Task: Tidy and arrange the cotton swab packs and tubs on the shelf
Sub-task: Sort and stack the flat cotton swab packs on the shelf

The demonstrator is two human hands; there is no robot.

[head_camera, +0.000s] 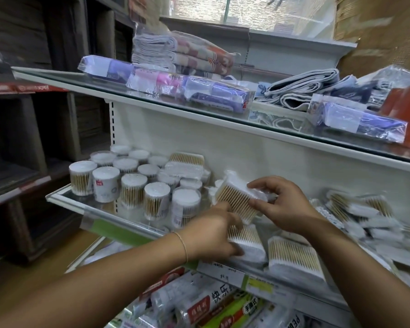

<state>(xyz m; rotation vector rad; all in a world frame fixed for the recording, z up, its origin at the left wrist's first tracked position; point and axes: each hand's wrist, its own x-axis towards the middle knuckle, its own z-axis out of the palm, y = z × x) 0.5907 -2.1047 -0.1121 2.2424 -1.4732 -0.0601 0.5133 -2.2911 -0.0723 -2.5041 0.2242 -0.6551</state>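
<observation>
1. Shop shelving fills the view; nearest, below both hands, bagged rolls with printed labels lie on the lowest level.
2. Left hand (thin bracelet at the wrist) curls fingers and thumb round a flat cotton swab pack lying at the front of the middle glass shelf.
3. Right hand pinches a second pack, tilted and lifted just above the left fingers.
4. Right of the left thumb lies a third pack; well right of the right hand sits a loose heap of packs.
5. Left of and beyond the left fingers, round swab tubs stand clustered upright.
6. Farthest, above the hands, folded towels rest on the upper shelf.
</observation>
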